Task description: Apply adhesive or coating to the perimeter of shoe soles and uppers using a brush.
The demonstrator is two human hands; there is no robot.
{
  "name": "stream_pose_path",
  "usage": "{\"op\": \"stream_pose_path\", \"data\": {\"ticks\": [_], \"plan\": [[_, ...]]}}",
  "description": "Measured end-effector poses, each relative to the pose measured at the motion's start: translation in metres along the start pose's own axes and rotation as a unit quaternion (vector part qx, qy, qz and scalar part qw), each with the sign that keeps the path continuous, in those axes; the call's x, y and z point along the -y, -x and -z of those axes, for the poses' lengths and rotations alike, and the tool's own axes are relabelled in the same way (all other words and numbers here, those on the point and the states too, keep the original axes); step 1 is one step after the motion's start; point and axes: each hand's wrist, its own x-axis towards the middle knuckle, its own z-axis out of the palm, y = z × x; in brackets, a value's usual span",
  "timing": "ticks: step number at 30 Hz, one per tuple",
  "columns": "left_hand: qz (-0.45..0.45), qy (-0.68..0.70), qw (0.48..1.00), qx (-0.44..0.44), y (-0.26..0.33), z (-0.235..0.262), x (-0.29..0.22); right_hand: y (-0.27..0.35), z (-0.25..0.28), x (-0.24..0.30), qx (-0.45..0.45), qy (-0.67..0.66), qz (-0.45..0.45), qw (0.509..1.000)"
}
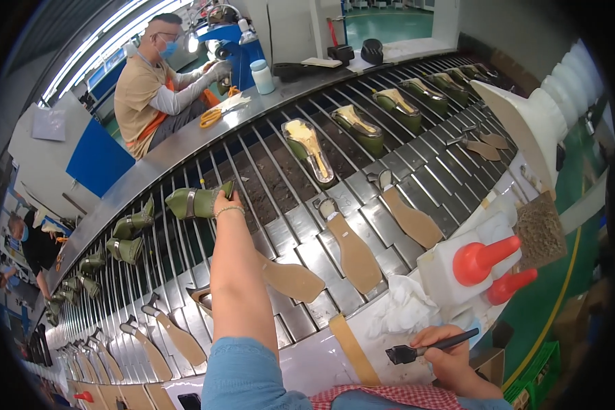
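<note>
Reaching far across the conveyor (273, 205), the left hand (223, 200) closes its fingers around a green shoe (193, 203) on the far rack, while the right hand (451, 359) pinches a glue brush (417, 350) near the body. Stretched so far, the shoe could slip and fall between the moving bars.

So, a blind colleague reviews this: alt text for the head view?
Left hand grips a green shoe on a slatted conveyor; right hand holds a black brush. Tan soles and red-capped bottles sit nearby.

Shoe uppers (193, 203) lie on the far conveyor (266, 171) rack, soles (354, 251) nearer. Glue bottles (482, 260) stand right, behind the brush (427, 348).
</note>
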Motion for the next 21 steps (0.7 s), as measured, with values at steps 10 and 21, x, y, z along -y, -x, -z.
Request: {"op": "stream_pose_path", "data": {"ticks": [10, 21], "plan": [[0.107, -0.291, 0.923, 0.228, 0.171, 0.076, -0.097, 0.025, -0.011, 0.007, -0.039, 0.006, 0.04, 0.998], [-0.086, -0.623, 0.618, 0.471, 0.322, 0.172, -0.207, 0.069, 0.013, 0.043, -0.119, 0.232, 0.109, 0.959]]}}
